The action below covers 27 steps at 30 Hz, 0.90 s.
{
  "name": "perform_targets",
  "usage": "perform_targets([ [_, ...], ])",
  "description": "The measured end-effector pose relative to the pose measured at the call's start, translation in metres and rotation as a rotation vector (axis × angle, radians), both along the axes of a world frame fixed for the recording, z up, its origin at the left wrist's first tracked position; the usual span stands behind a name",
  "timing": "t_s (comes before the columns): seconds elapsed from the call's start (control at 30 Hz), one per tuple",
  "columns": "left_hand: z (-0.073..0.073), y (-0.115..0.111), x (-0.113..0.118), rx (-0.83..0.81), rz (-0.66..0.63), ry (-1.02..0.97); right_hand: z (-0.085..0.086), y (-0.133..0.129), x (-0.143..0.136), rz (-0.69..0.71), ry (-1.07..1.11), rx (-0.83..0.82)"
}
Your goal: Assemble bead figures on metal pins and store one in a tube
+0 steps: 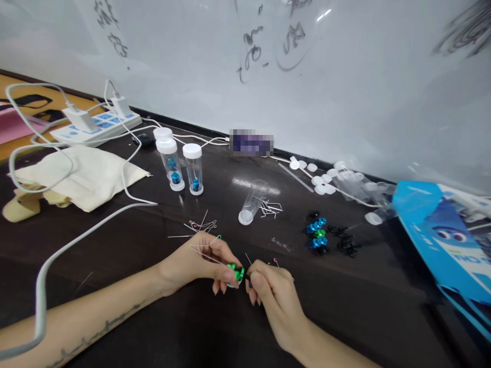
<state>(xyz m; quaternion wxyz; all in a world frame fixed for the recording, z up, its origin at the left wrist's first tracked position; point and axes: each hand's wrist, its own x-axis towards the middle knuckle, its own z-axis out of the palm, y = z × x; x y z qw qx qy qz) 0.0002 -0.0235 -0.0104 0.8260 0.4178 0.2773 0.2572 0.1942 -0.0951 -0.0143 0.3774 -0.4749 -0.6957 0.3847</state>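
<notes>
My left hand [215,258] is closed around a shiny green spool-like part [237,272], with something white under it. A thin bent wire [207,254] sticks out from the same grip across the fingers. Just to the right, my right hand [270,289] pinches a small dark piece [248,277], mostly covered by the fingertips, close beside the green part. Behind the left hand lie thin wires with small looped ends [203,225]. A few coloured wire ends [275,262] show past the right hand.
Capped clear tubes with blue parts [193,171] stand at back left, near a power strip [103,122] and white cable [76,245]. An open tube [251,204] lies mid-table. Blue and green parts [317,234], black pieces [347,243], white discs [324,181] and a blue bag [433,230] are right.
</notes>
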Motion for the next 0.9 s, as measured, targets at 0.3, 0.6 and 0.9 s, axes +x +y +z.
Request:
perform_targets([
  [0.3,-0.0026,0.0026,-0.0017,0.026,0.034,-0.012,-0.0068,0.0009,-0.0022,-0.130,0.053,0.038],
  [0.6,-0.0018,0.0018,-0.0022,0.024,0.022,-0.001,-0.0047,0.0016,-0.0020,-0.093,0.034,-0.015],
  [0.9,-0.0014,0.0011,-0.0021,0.017,0.016,0.006,-0.0029,-0.0004,-0.0022,-0.077,0.045,-0.060],
])
